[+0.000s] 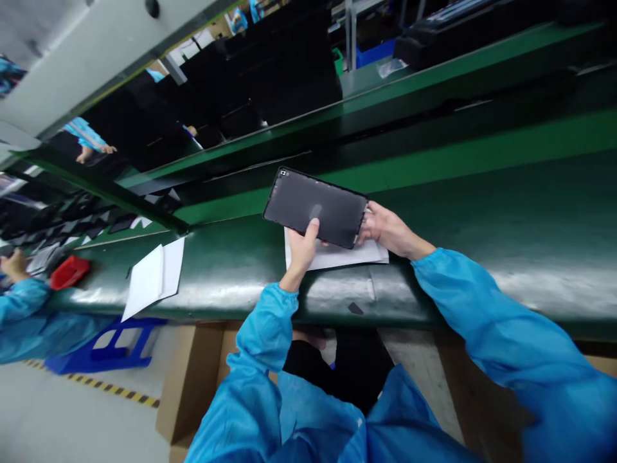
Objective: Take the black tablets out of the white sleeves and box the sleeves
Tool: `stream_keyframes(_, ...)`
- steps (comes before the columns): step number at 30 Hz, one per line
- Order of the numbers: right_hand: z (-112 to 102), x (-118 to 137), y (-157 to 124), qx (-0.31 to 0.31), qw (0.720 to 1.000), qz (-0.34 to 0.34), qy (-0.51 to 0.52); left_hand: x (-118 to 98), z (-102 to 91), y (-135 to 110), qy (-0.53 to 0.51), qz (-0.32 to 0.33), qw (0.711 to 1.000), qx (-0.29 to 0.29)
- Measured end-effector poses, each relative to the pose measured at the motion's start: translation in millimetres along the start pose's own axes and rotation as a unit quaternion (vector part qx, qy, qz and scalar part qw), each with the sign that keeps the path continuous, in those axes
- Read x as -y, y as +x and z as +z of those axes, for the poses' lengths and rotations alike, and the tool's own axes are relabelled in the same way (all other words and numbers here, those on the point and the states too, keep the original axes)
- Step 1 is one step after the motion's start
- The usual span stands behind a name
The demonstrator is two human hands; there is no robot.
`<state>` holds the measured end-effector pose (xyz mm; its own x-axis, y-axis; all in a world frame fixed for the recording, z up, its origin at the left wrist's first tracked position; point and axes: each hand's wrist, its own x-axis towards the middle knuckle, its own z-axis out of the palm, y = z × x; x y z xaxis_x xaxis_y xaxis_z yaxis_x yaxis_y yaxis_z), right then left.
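Observation:
A dark, thin rectangular panel like a tablet's back cover (294, 202) is held tilted above the green bench, with a small camera cutout at its upper left corner. My left hand (303, 249) grips its lower edge, the thumb lying on the face and the fingers mostly hidden beneath. At the panel's right end, my right hand (385, 228) holds the short edge between thumb and fingers. Below the panel lie white sheets (337, 257), partly covered by it and by my hands.
A small dark scrap (355, 308) lies near the bench's front edge (409, 315). White papers (149, 280) and a red tray (70, 272) are to the left, beside a co-worker's sleeve (24, 302). Cardboard boxes (186, 379) and a blue stool (116, 347) stand below.

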<state>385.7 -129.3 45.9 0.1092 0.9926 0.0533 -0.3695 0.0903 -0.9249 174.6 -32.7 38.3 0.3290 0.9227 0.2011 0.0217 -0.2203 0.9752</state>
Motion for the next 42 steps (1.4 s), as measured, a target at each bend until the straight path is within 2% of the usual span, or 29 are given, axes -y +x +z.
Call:
stream_keyframes(2,4.4,-5.1,-0.4,0.005,1.000,0.025,-0.011,0.0,0.0,-3.3,0.029,0.033,0.999,0.024)
stream_keyframes(4,5.2,-6.7,1.0,-0.025,0.999,0.025,-0.003,-4.6,-4.0,-9.5,0.088,0.078,0.987,0.113)
stream_keyframes(5,4.2,-6.3,2.4,-0.044,0.999,0.020,0.008,-7.7,-7.7,-13.6,0.132,0.101,0.971,0.174)
stream_keyframes(7,0.6,-3.9,5.8,-0.079,0.996,0.009,0.034,-13.2,-17.6,-23.2,0.235,0.151,0.919,0.278)
stream_keyframes(9,-3.3,-1.7,9.3,-0.106,0.993,0.004,0.054,-15.7,-28.5,-33.6,0.329,0.196,0.865,0.323)
stream_keyframes(11,-5.8,-0.9,11.8,-0.124,0.990,0.001,0.066,-14.9,-38.5,-43.5,0.390,0.224,0.832,0.325)
stream_keyframes(13,-6.7,-1.7,13.0,-0.133,0.988,0.000,0.075,-11.7,-47.8,-51.7,0.422,0.239,0.819,0.307)
stream_keyframes(15,-7.2,-2.6,13.1,-0.132,0.988,0.003,0.077,-7.6,-58.4,-57.5,0.434,0.250,0.823,0.267)
stream_keyframes(18,-8.4,-2.6,12.5,-0.121,0.990,0.009,0.074,-1.7,-80.7,-61.3,0.444,0.260,0.842,0.160)
stream_keyframes(21,-10.1,-1.2,12.5,-0.109,0.991,0.008,0.073,0.5,-108.2,-61.2,0.467,0.234,0.850,0.068)
stream_keyframes(23,-10.6,-0.6,12.9,-0.104,0.992,0.006,0.075,-2.4,-123.9,-61.8,0.481,0.202,0.850,0.072)
stream_keyframes(26,-10.5,-0.8,13.6,-0.104,0.991,0.005,0.078,-14.1,-134.1,-66.8,0.487,0.168,0.846,0.141)
stream_keyframes(29,-10.2,-1.9,14.0,-0.111,0.990,0.004,0.082,-29.0,-124.3,-71.4,0.478,0.162,0.846,0.171)
stream_keyframes(33,-11.5,-3.3,14.2,-0.120,0.990,0.001,0.070,-40.8,-90.6,-63.5,0.480,0.180,0.846,0.145)
stream_keyframes(38,-14.2,-3.7,15.1,-0.156,0.985,0.008,0.079,-40.6,-51.2,-42.5,0.556,0.176,0.796,0.161)
stream_keyframes(42,-14.8,-3.1,16.7,-0.172,0.981,0.005,0.092,-37.5,-37.5,-33.1,0.580,0.162,0.776,0.185)
